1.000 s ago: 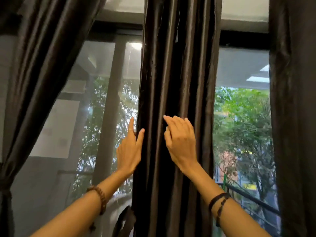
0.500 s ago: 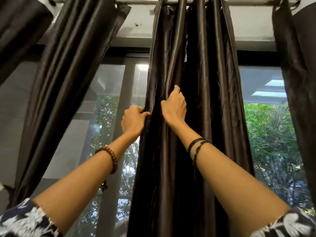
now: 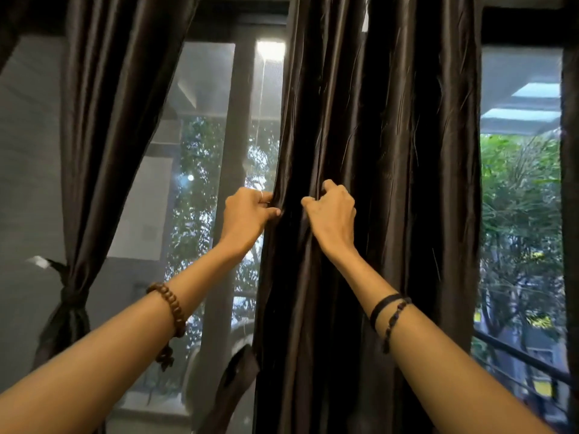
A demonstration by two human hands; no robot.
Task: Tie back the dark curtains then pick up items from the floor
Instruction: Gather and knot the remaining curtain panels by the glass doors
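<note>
A dark satin curtain (image 3: 391, 170) hangs in loose folds down the middle of the window. My left hand (image 3: 247, 214) grips its left edge, fingers curled into the fabric. My right hand (image 3: 333, 214) grips a fold a little to the right, at the same height. Both arms are raised in front of me. A loose dark tie strap (image 3: 232, 386) dangles beside the curtain's lower left edge. The floor is out of view.
At the left a second dark curtain (image 3: 103, 126) is gathered and knotted by a tie (image 3: 72, 292). Another dark curtain edge (image 3: 570, 214) runs down the far right. Behind are window panes, a grey frame post (image 3: 232, 170), a railing (image 3: 520, 358) and trees.
My hands went from flat on the curtain to gripping its folds. They have come lower along the fabric, and the view has tilted down, so the curtain rod is gone from sight.
</note>
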